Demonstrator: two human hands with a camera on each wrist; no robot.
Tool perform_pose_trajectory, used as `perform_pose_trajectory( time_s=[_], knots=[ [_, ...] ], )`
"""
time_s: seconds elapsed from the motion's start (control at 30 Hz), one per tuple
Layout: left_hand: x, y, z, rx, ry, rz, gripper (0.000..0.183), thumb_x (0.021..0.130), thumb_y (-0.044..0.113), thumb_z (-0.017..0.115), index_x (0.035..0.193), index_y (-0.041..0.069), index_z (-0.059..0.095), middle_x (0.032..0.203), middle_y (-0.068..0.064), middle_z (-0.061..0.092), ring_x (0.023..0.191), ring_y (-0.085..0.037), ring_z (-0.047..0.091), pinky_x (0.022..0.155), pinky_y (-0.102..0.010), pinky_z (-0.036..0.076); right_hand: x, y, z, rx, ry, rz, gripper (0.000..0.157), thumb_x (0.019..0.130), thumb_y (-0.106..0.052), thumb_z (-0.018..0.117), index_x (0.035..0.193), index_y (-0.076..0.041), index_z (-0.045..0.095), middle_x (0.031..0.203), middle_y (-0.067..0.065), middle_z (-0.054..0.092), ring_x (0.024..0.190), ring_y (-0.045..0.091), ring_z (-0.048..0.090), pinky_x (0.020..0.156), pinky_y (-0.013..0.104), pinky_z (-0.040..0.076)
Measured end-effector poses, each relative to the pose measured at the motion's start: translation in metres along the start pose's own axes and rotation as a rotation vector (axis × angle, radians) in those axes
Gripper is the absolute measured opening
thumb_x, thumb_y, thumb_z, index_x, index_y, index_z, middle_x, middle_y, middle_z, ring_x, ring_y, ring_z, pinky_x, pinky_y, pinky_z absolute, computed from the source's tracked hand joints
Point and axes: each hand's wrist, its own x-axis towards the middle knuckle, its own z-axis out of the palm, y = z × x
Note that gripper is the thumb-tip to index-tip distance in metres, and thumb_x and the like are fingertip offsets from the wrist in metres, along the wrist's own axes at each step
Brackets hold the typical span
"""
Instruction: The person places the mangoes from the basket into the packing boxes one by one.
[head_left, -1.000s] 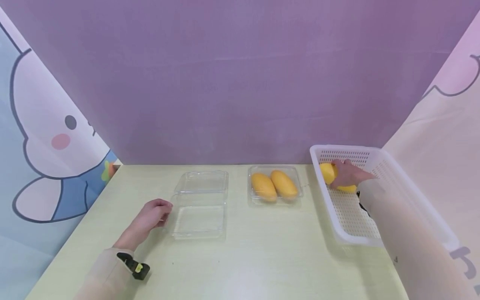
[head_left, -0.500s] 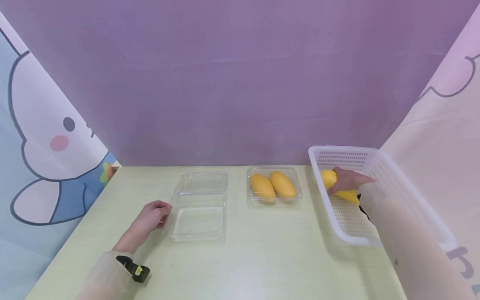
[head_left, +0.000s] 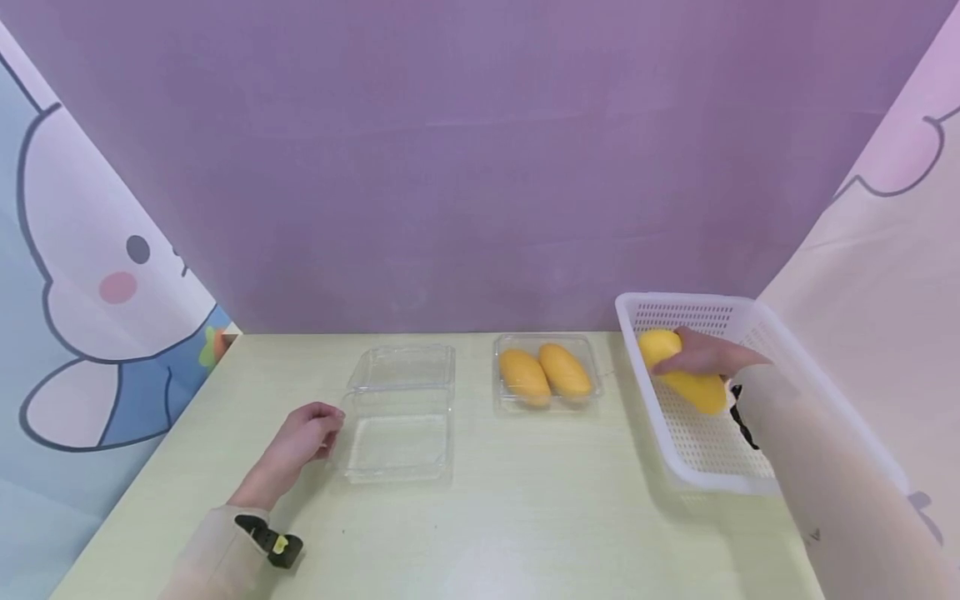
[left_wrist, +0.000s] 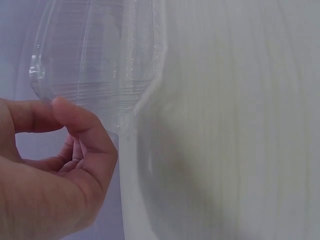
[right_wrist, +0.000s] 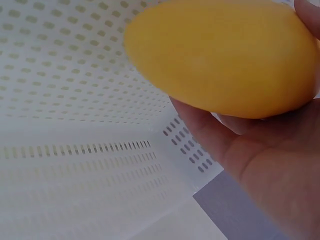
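A yellow mango (head_left: 701, 393) is in the grip of my right hand (head_left: 705, 354), over the inside of the white basket. In the right wrist view the mango (right_wrist: 220, 55) lies along the fingers, its narrower end free. My left hand (head_left: 303, 433) is at the left edge of an open, clear plastic clamshell box (head_left: 397, 475), its lid laid back. In the left wrist view the thumb and index finger (left_wrist: 82, 120) pinch the box's clear rim (left_wrist: 42, 90). Nothing lies inside this box.
A second clear box (head_left: 592, 354) with two mangoes (head_left: 525, 377) stands at the back middle of the pale table (head_left: 525, 500). The perforated white basket (head_left: 667, 442) stands at the right. A purple wall (head_left: 450, 167) rises behind the table.
My right hand has closed round the mango and lifted it a little off the basket floor, tilting it. The left hand and both clear boxes have stayed in place.
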Motion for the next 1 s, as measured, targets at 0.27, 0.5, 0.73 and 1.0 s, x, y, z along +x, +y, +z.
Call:
perform_pose_trajectory(
  time_s=[0.27, 0.5, 0.73, 1.0],
  knots=[
    [0.000, -0.003, 0.003, -0.018, 0.010, 0.006, 0.030, 0.104, 0.013, 0.047, 0.123, -0.010, 0.050, 0.087, -0.010, 0.056, 0.074, -0.019, 0.053, 0.062, -0.029, 0.048, -0.008, -0.002, -0.002, 0.075, 0.008, 0.016, 0.070, 0.093, -0.045, 0.068, 0.128, 0.002, 0.030, 0.103, 0.018, 0.054, 0.085, 0.028, 0.062, 0.063, 0.040, 0.056],
    [-0.003, -0.001, 0.006, -0.024, 0.018, 0.002, 0.029, 0.104, 0.013, 0.047, 0.123, -0.009, 0.050, 0.087, -0.010, 0.056, 0.073, -0.018, 0.052, 0.062, -0.029, 0.048, -0.014, -0.003, -0.007, 0.159, 0.039, -0.043, 0.073, 0.094, -0.047, 0.066, 0.131, 0.003, 0.028, 0.107, 0.020, 0.054, 0.086, 0.030, 0.063, 0.066, 0.043, 0.057],
    [-0.003, 0.000, 0.008, -0.033, 0.027, -0.001, 0.029, 0.105, 0.014, 0.046, 0.122, -0.009, 0.050, 0.087, -0.009, 0.055, 0.073, -0.018, 0.051, 0.062, -0.029, 0.047, -0.014, -0.012, -0.010, 0.216, 0.053, -0.064, 0.078, 0.093, -0.052, 0.066, 0.139, -0.003, 0.027, 0.112, 0.019, 0.056, 0.090, 0.031, 0.063, 0.070, 0.044, 0.056],
    [-0.002, 0.000, 0.015, -0.047, 0.041, -0.006, 0.028, 0.103, 0.012, 0.047, 0.121, -0.008, 0.051, 0.087, -0.009, 0.055, 0.073, -0.018, 0.051, 0.062, -0.028, 0.047, -0.024, -0.027, -0.014, 0.185, 0.105, -0.073, 0.084, 0.095, -0.055, 0.061, 0.146, 0.000, 0.023, 0.118, 0.018, 0.054, 0.093, 0.028, 0.061, 0.070, 0.040, 0.054]
  ],
)
